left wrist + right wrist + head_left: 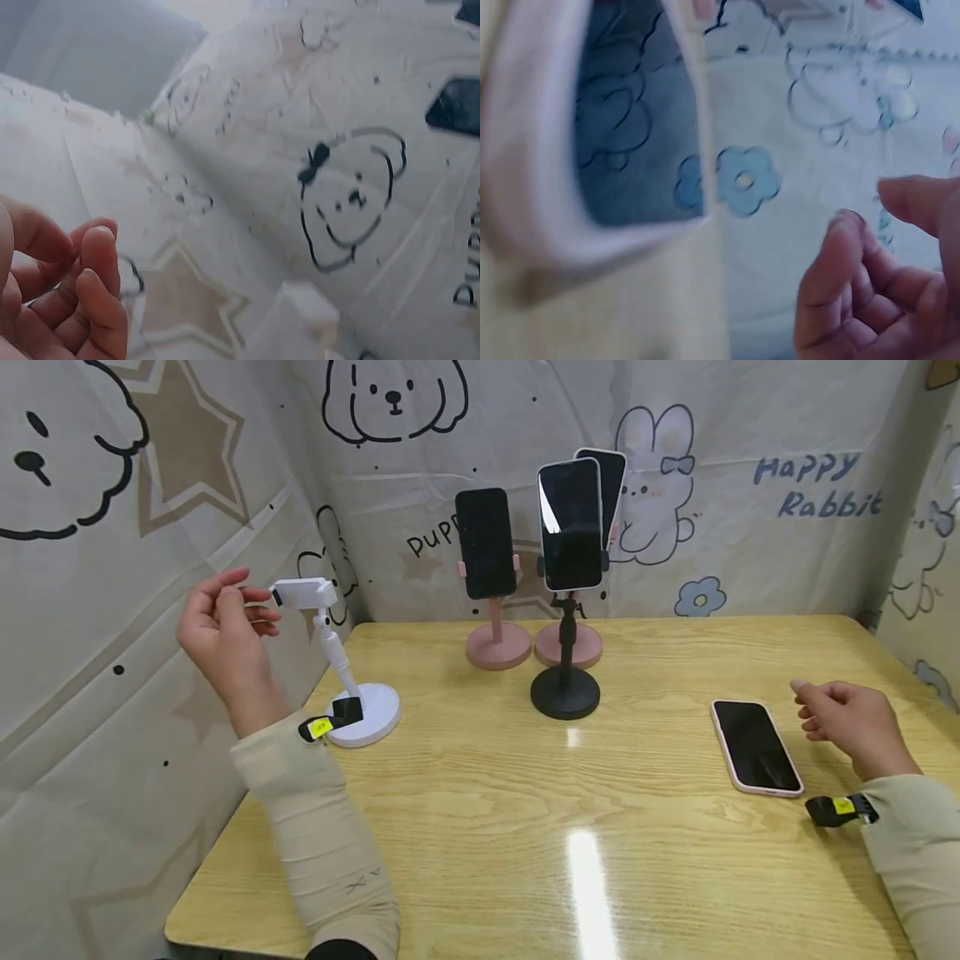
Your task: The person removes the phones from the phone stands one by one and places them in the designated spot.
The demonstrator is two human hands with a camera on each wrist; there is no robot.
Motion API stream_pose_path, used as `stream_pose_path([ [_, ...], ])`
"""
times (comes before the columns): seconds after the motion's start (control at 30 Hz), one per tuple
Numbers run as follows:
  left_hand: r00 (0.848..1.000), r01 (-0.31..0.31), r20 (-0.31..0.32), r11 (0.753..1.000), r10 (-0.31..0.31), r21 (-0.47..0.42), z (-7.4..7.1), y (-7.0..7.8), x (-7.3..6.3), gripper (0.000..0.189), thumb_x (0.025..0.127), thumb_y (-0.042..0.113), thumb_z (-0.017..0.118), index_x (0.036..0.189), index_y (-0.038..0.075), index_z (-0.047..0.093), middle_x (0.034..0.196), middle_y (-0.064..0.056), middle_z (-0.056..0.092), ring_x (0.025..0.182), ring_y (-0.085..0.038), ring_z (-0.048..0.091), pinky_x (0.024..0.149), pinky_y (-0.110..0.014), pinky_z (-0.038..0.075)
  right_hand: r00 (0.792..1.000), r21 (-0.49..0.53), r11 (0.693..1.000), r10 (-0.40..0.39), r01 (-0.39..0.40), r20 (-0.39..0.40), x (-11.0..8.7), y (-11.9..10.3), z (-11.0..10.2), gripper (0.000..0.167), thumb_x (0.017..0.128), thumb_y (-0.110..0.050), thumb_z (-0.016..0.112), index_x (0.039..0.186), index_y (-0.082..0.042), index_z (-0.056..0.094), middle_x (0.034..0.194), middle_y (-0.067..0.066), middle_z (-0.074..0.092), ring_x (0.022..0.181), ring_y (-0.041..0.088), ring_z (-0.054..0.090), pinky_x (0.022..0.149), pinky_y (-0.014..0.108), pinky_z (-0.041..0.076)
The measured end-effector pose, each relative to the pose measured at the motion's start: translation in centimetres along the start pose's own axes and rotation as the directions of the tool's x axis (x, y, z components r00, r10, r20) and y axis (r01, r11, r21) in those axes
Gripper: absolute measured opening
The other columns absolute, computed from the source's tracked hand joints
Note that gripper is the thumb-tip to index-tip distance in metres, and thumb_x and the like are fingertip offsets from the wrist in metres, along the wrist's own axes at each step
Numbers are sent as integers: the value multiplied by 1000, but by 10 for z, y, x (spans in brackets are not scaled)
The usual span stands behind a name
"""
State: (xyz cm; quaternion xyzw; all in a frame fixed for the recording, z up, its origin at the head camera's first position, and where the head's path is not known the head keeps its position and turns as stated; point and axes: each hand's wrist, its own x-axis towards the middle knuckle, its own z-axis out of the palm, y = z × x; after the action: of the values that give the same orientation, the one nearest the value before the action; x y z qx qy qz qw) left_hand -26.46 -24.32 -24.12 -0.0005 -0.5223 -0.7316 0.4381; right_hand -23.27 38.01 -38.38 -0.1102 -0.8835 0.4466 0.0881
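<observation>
My left hand (228, 635) is raised at the left, its fingers loosely bent around nothing. Just beside its fingertips is the holder end of a white phone stand (304, 594), which has a round base on the table. In the left wrist view a gap separates the fingers from the blurred white stand (296, 322). On the right, my right hand (851, 718) hovers with loosely curled fingers and no object in them. A smartphone (757, 747) in a pale pink case lies face up left of that hand; it fills the left of the right wrist view.
Further back, a pink stand (497, 645) holds a dark phone (484, 542). A black stand (566, 695) carries a phone with a light frame (570, 527), partly covering another phone (613, 485) on a pink stand. A printed cloth (720, 539) hangs behind the wooden table (480, 827).
</observation>
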Motion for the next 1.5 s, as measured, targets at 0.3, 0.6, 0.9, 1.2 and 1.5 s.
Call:
stream_pose_path([
  [0.3,962,-60,251,981,106,-184,57,7,-29,21,97,7,49,95,-3,68,69,-14,62,50,-22,54,49,-26,45,981,109,984,-122,139,-148,5,-61,-3,52,95,-50,50,106,0,59,77,-9,58,63,8,58,55,19,52],
  [0.6,847,-54,518,989,119,-139,102,-19,-58,33,104,26,40,110,2,62,89,-15,64,73,-27,65,68,-32,55,933,431,833,-254,345,-256,11,-138,23,36,96,-39,57,99,-5,66,88,3,62,73,14,60,63,16,53],
  [0.9,705,3,709,1000,-14,16,143,-58,-88,49,105,36,27,133,3,50,127,-14,57,115,-25,58,98,-38,47,889,567,686,-352,457,-292,12,-193,73,37,101,-34,49,112,-4,65,111,14,63,102,25,60,91,28,50],
  [1.2,602,80,768,974,-219,214,164,-76,-106,59,104,47,16,151,15,31,154,-1,34,139,-9,31,114,-36,25,932,609,711,-326,351,-156,5,-219,105,57,103,-48,31,143,-10,43,149,5,41,136,16,40,112,29,29],
  [1.5,527,127,770,929,-361,348,172,-87,-118,66,101,57,14,155,20,16,161,7,11,144,-6,18,116,-34,20,926,615,733,-377,290,12,4,-223,119,69,101,-55,25,152,-8,26,157,2,27,142,13,29,115,30,23],
])
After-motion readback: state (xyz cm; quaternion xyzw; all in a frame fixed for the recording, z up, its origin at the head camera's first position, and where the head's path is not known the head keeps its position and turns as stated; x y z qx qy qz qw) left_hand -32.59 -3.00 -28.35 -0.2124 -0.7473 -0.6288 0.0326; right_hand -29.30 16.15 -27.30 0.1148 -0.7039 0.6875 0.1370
